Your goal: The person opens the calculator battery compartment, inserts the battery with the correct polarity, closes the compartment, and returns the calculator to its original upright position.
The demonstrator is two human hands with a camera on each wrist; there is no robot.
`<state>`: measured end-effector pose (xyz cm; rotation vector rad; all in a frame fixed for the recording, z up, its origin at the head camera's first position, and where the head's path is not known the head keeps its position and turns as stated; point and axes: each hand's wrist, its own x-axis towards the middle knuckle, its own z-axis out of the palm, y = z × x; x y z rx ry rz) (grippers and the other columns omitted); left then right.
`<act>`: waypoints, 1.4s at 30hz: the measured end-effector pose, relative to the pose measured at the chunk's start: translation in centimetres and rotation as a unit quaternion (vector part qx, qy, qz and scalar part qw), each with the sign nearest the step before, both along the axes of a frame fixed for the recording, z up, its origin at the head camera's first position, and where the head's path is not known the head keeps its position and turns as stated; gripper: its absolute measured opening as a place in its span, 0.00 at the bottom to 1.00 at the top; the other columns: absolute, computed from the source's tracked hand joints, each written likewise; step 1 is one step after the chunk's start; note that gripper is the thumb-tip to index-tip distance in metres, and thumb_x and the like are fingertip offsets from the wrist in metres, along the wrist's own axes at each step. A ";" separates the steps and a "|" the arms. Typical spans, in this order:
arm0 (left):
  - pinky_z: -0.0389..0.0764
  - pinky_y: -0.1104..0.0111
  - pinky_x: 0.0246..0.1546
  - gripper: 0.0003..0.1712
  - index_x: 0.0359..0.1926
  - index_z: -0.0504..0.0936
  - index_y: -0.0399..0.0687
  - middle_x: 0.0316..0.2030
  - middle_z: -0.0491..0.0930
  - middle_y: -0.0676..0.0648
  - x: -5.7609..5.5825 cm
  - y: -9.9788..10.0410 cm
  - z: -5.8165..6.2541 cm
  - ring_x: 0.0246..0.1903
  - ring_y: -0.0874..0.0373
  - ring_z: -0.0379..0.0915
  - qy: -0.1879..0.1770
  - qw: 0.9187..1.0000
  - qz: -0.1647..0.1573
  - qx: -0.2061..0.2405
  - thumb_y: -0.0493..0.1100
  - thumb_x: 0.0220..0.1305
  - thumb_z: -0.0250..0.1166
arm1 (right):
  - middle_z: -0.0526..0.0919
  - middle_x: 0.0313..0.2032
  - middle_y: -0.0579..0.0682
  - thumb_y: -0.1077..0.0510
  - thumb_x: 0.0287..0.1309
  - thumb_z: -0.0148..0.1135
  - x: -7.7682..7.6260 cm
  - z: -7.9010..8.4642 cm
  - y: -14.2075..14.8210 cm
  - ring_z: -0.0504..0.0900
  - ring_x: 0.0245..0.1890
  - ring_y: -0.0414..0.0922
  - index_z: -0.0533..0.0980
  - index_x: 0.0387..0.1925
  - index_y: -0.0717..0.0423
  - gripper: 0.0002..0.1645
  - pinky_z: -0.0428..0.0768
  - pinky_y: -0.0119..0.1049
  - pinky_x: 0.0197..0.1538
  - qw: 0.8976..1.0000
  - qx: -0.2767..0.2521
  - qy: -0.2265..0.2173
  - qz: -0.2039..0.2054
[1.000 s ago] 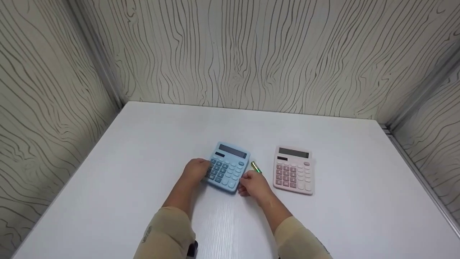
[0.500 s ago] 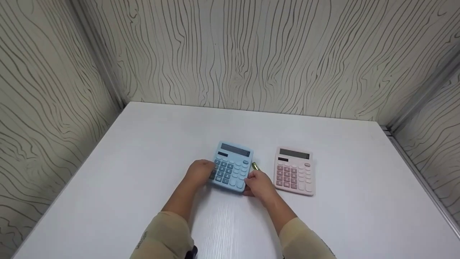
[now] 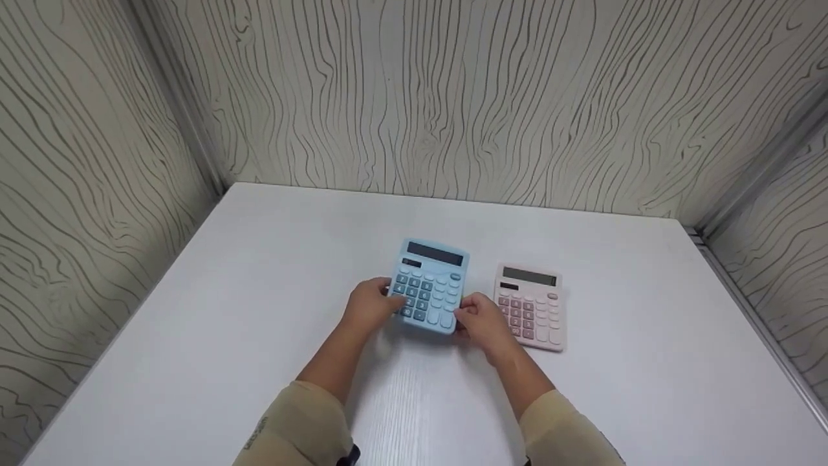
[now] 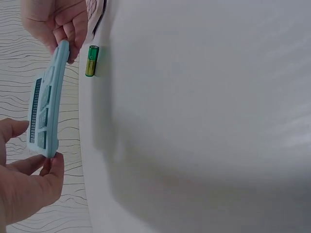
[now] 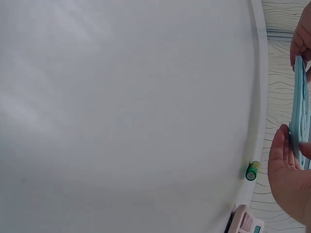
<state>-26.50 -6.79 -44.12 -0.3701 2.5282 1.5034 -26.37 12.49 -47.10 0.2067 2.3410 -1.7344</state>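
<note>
A light blue calculator (image 3: 429,285) is held above the white table (image 3: 259,278), keys facing up. My left hand (image 3: 372,305) grips its left edge and my right hand (image 3: 482,318) grips its lower right corner. In the left wrist view the blue calculator (image 4: 46,102) shows edge-on, clear of the table, between my left hand (image 4: 26,184) and my right hand (image 4: 56,22). The right wrist view also shows the blue calculator (image 5: 300,107) edge-on, by my right hand (image 5: 286,179). A green and gold battery (image 4: 91,60) lies on the table beneath; the head view hides it.
A pink calculator (image 3: 530,307) lies flat on the table just right of my right hand. Wood-grain walls (image 3: 453,97) enclose the table at the back and both sides. The battery (image 5: 251,171) sits near the pink calculator (image 5: 245,222).
Both hands have taken hold of the blue calculator and lifted it off the table, moving it up and slightly right. It now covers the battery in the head view.
</note>
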 end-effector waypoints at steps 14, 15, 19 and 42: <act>0.66 0.61 0.57 0.34 0.60 0.68 0.37 0.52 0.71 0.42 0.0 0.7 -0.1 0.55 0.50 0.67 0.035 0.999 -0.009 -0.030 0.45 0.53 0.65 | 0.82 0.38 0.55 0.66 0.59 0.53 -0.1 0.2 0.8 0.81 0.36 0.47 0.68 0.53 0.64 0.19 0.79 0.39 0.43 0.997 -0.079 -0.018 0.011; 0.66 0.61 0.57 0.34 0.60 0.68 0.37 0.52 0.71 0.42 0.0 0.7 -0.1 0.54 0.50 0.67 0.035 0.999 -0.010 -0.032 0.45 0.52 0.65 | 0.82 0.37 0.55 0.66 0.59 0.54 0.0 0.1 0.9 0.81 0.36 0.47 0.68 0.53 0.65 0.19 0.79 0.39 0.43 0.996 -0.082 -0.017 0.013; 0.66 0.61 0.58 0.36 0.62 0.67 0.38 0.53 0.71 0.42 0.1 0.9 -0.1 0.56 0.50 0.66 0.040 0.998 -0.013 -0.039 0.46 0.53 0.66 | 0.82 0.38 0.56 0.66 0.58 0.55 0.1 0.0 0.9 0.81 0.38 0.47 0.69 0.52 0.65 0.19 0.78 0.39 0.43 0.996 -0.086 -0.009 0.024; 0.70 0.55 0.51 0.72 0.71 0.44 0.47 0.60 0.55 0.37 1.3 3.1 -0.4 0.53 0.46 0.56 0.021 0.993 -0.017 -0.112 0.76 0.30 0.67 | 0.78 0.50 0.53 0.56 0.55 0.62 1.3 1.7 -0.2 0.77 0.49 0.47 0.64 0.60 0.58 0.32 0.75 0.37 0.50 0.984 -0.097 0.035 0.144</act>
